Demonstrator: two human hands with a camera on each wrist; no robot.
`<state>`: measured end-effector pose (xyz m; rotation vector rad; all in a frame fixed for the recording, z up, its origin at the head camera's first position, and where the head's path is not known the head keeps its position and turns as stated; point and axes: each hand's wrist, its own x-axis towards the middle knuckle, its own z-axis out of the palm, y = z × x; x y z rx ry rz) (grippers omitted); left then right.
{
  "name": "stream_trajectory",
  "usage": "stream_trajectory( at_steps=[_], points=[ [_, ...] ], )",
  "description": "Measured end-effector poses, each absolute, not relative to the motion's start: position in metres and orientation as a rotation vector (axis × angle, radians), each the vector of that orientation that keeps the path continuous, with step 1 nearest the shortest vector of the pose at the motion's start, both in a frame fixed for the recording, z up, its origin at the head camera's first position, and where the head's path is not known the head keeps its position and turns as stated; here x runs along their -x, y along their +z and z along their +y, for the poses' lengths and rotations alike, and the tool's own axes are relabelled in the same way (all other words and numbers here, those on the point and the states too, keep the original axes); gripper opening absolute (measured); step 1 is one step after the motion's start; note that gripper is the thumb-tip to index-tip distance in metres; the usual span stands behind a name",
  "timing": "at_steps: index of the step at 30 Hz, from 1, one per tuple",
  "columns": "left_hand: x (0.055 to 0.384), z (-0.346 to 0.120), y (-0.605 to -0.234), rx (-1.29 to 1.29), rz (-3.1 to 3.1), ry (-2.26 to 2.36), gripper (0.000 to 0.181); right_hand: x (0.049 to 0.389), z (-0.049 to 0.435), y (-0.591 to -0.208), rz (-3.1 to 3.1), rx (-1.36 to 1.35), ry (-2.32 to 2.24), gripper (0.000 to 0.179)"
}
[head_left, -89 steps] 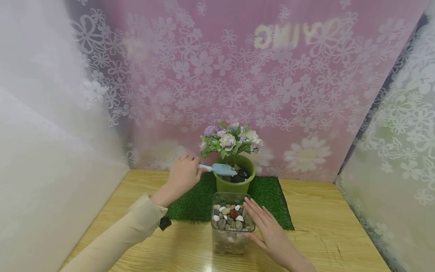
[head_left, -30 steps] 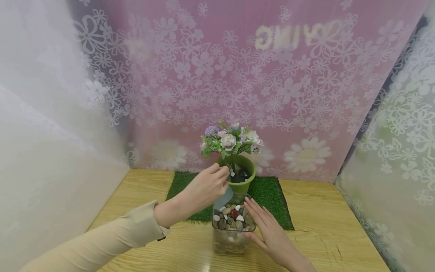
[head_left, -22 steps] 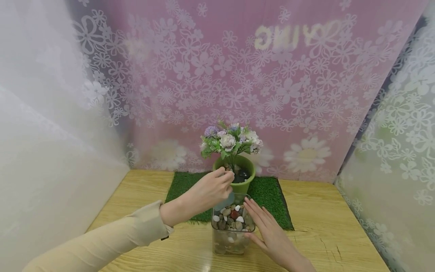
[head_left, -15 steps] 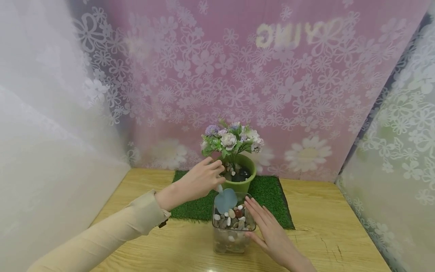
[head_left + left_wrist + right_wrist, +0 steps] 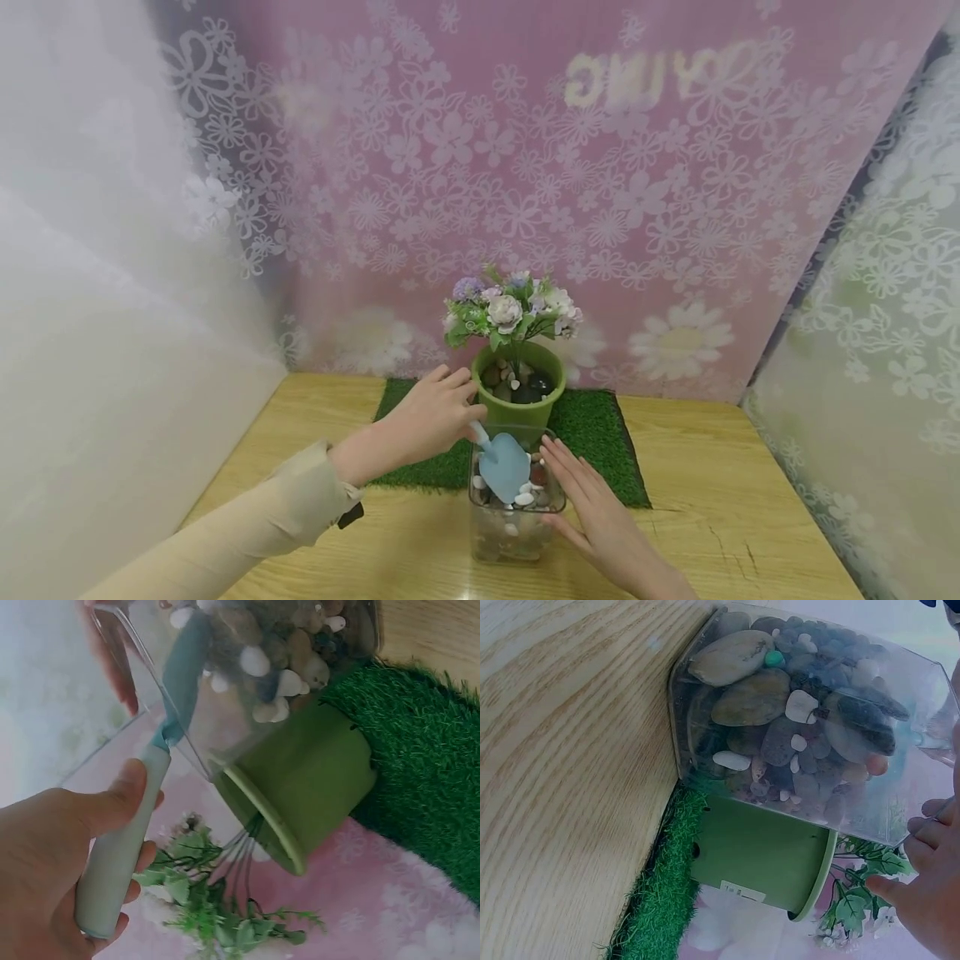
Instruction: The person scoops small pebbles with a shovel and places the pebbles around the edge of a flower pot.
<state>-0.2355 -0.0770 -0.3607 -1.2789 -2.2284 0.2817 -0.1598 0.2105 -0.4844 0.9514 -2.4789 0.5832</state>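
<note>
Half a second on, the left hand (image 5: 420,417) has drawn back to the left of the clear box (image 5: 495,537), and the blade of the blue trowel (image 5: 506,468) has come lower within its walls. I read that hand as curled firmly round the pale handle (image 5: 124,847), thumb laid along it, at the box's far left corner. The right hand (image 5: 592,506) has nothing in its grasp; its nearly straight fingers rest against the box's right side.

What matters to me is the trowel's line: its long axis starts from the left hand, the nearer one, crosses the box's far left rim and slopes down toward the box's near side. Its broad, smooth, light blue face shows no stone on it; whether its tip touches the stones (image 5: 524,498) inside the box I cannot tell. Those are mixed: white, grey, brown, one dark red.

Just behind the box I have the green pot (image 5: 525,414), dark and pale stones around its stems, with flowers (image 5: 506,312) above. Green turf (image 5: 592,437) runs out beyond the box on both sides, over the wooden table (image 5: 720,483)
</note>
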Motion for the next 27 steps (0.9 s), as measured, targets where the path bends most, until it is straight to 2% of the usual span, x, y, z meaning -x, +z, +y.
stream_trajectory(
  at_steps=[10,17,27],
  points=[
    [0.237,-0.072,-0.357,1.352,-2.141,0.313,0.024,0.159,0.209,-0.483,-2.487,-0.936,0.572,0.080],
    [0.245,-0.075,-0.366,1.306,-2.270,0.228,0.021,0.158,0.210,-0.482,-2.470,-0.951,0.588,0.081],
    [0.236,-0.074,-0.375,1.334,-2.376,0.080,0.022,0.157,0.208,-0.483,-2.479,-0.941,0.596,0.080]
  ],
)
